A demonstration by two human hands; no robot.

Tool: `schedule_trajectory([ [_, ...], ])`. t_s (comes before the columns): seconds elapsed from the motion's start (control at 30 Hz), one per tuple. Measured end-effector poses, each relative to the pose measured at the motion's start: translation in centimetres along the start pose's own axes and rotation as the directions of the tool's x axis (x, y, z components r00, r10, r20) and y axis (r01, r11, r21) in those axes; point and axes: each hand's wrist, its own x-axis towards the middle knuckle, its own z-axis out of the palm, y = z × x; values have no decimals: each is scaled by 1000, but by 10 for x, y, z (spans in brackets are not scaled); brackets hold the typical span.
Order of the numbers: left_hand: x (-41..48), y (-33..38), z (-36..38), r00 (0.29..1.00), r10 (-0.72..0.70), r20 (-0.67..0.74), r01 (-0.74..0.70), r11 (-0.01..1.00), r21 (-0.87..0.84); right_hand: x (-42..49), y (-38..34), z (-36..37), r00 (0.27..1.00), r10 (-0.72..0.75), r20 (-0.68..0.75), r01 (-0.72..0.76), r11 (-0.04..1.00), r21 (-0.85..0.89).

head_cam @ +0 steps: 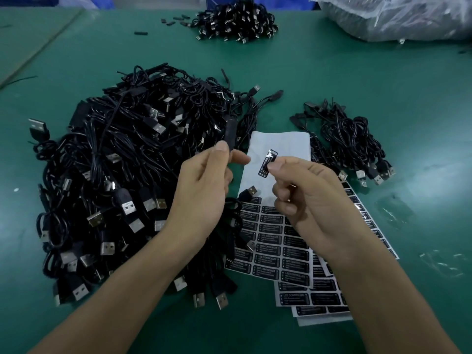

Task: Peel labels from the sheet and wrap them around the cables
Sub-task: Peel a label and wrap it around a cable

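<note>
A green table (332,80) carries a large heap of black USB cables (115,175). Just right of the heap, touching its edge, lie overlapping label sheets (278,141), the top one bare white at its far end. Farther right of the heap sit a smaller cable bundle (352,141) and clear film scraps (394,213). Beyond the heap, well apart, are another cable pile (237,19), loose black pieces (176,19) and a plastic bag (398,19).

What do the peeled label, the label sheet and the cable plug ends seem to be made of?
Peeled label: probably glossy plastic film, black with white print; its upper end glints. Label sheet: matte backing, likely release paper, bare where labels are gone. Plug ends: bright metal shells on black plastic-looking bodies.
</note>
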Motion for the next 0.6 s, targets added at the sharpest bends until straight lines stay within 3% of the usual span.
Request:
schedule_trajectory([
  [0.27, -1, 5, 1, 999, -9, 38, 13, 995, -97, 0, 0, -1, 999, 48, 20, -50, 995, 84],
  [0.6, -7, 5, 4, 997, 28, 77, -25, 999, -42, 1, -2, 0, 999, -37, -12, 38, 995, 91],
])
